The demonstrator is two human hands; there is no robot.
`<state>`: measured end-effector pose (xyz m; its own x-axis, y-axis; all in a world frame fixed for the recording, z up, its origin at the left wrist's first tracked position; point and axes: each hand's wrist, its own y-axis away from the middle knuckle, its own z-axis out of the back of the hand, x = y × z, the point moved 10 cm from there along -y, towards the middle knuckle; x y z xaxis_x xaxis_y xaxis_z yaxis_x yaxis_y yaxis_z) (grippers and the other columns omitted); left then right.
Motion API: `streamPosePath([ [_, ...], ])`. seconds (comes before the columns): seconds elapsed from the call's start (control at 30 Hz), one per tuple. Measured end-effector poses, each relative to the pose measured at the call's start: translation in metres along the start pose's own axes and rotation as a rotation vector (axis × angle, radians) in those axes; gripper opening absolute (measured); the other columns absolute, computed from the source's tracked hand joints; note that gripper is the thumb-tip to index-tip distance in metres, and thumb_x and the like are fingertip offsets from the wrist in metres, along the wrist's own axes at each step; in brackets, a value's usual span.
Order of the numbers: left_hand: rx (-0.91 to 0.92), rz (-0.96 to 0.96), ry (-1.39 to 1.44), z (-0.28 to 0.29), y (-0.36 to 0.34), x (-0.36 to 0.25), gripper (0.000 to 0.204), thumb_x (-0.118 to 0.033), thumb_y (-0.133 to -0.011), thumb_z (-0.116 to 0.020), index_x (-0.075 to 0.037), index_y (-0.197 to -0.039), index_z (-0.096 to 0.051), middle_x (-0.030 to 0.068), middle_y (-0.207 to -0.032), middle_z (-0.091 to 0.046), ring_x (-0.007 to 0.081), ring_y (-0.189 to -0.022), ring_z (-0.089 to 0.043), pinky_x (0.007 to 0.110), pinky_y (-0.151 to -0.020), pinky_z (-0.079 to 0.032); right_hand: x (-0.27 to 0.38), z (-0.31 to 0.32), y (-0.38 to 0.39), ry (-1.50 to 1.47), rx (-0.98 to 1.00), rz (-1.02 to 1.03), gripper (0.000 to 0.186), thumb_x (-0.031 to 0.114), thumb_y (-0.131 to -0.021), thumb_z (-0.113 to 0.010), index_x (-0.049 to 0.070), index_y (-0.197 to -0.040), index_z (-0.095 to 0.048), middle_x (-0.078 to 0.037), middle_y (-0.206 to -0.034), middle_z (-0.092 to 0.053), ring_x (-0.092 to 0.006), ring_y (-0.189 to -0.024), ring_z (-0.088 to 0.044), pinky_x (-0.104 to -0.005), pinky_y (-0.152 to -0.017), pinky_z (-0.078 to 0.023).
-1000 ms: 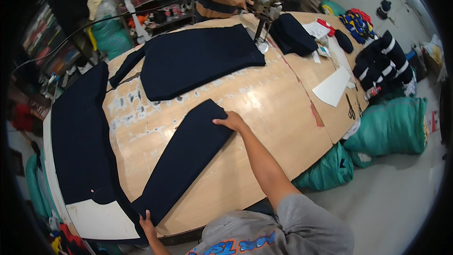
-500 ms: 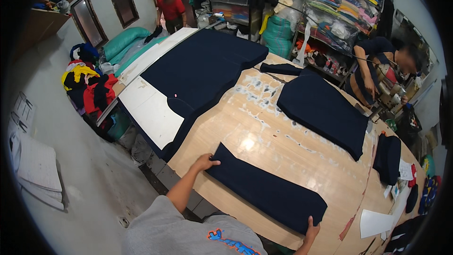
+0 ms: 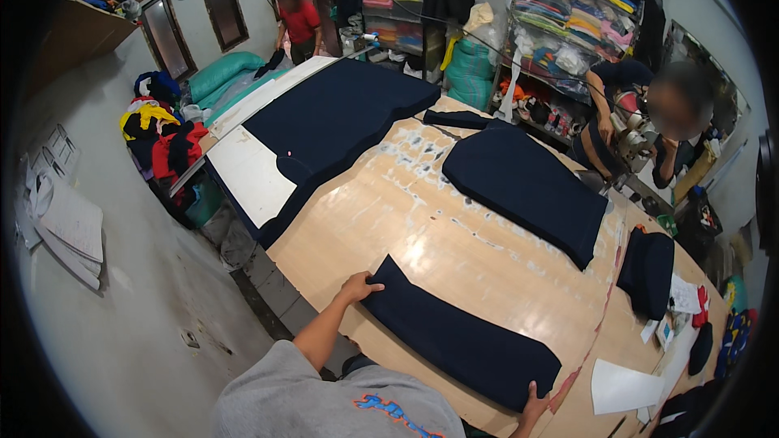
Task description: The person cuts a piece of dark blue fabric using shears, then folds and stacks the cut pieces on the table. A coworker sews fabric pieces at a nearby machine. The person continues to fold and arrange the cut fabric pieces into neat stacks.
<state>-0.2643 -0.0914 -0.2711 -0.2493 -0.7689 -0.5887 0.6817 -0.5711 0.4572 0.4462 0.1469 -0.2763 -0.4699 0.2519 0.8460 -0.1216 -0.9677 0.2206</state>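
A long, narrow stack of dark navy cut fabric (image 3: pixel 466 341) lies along the near edge of the wooden table. My left hand (image 3: pixel 357 286) grips its left end, with the thumb on top. At the opposite end, my right hand (image 3: pixel 534 404) holds the near right corner, fingers partly hidden under the cloth. Beyond it rests a wider stack of navy fabric pieces (image 3: pixel 527 186), apart from both hands. A large navy fabric stack (image 3: pixel 341 105) covers the table's far left, with a white paper pattern (image 3: pixel 251 178) on its near part.
The wooden table (image 3: pixel 373 219) has worn patches and a reddish strip (image 3: pixel 580 365). At right are a folded dark bundle (image 3: pixel 647 272) and white card (image 3: pixel 625 387). One person (image 3: pixel 604 105) sits by a sewing machine (image 3: pixel 637 134); another in red (image 3: pixel 300 24) stands at the back.
The narrow stack, held in both hands, has slid right along the table, closer to the reddish strip. My view has shifted. The person at the sewing machine has lifted their head.
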Motion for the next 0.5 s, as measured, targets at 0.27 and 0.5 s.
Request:
streamPosePath([
  [0.27,-0.057,0.014,-0.068,0.003,-0.036,-0.025,0.08,-0.054,-0.088,-0.087,-0.001,-0.144,-0.066,0.0232,-0.14,-0.071,0.037,-0.132,-0.067,0.046,-0.113,-0.05,0.072,-0.016,-0.012,0.056,-0.004,0.054,0.043,0.018,-0.106,-0.069,0.003,-0.146,-0.065,-0.023,-0.135,-0.072,-0.0394,-0.121,-0.067,-0.0471,-0.109,-0.051],
  [0.5,-0.081,0.012,-0.015,0.03,-0.092,-0.041,0.081,-0.052,-0.088,-0.087,0.002,-0.145,-0.064,0.0259,-0.141,-0.069,0.0382,-0.133,-0.066,0.046,-0.115,-0.049,0.07,-0.066,-0.079,-0.194,0.029,0.004,0.063,0.024,-0.097,-0.084,-0.009,-0.144,-0.06,-0.019,-0.136,-0.07,-0.0288,-0.122,-0.067,-0.039,-0.109,-0.051],
])
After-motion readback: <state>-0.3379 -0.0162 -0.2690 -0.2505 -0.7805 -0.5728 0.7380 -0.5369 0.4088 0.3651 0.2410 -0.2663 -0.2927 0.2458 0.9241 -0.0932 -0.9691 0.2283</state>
